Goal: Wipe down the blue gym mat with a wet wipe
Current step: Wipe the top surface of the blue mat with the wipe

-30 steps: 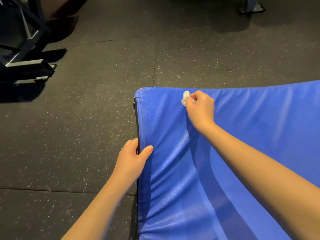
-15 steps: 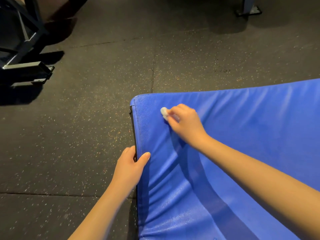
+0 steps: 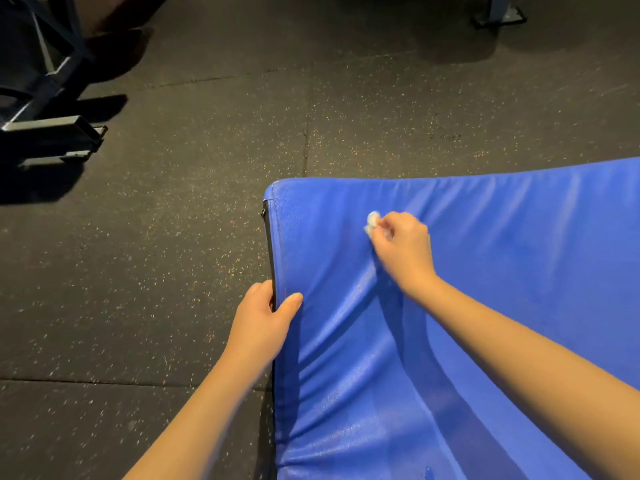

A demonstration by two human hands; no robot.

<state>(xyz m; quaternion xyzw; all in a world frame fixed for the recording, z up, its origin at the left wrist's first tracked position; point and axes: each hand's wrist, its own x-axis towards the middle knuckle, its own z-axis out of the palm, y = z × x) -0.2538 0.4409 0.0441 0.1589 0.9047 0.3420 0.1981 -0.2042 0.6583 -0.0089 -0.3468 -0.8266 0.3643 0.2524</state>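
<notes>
1. At the far left, a dark metal equipment frame (image 3: pixel 52 133) stands on the black speckled rubber floor (image 3: pixel 173 271).
2. The left hand (image 3: pixel 263 313) grips the left edge of the one blue gym mat (image 3: pixel 519 289). Its thumb lies flat on top and its fingers curl over the side, beside the black zipper strip (image 3: pixel 268 244). The bare forearm reaches up from the bottom.
3. The mat lies on the floor and fills the lower right. Its vinyl is wrinkled into folds between the two hands, which are well apart.
4. The right hand (image 3: pixel 403 247), knuckles up and fingers curled, pinches a single balled white wet wipe (image 3: pixel 372 223) against the mat's top, near its far left corner.
5. At the top right, a second metal foot (image 3: pixel 498 15) rests on the floor.
</notes>
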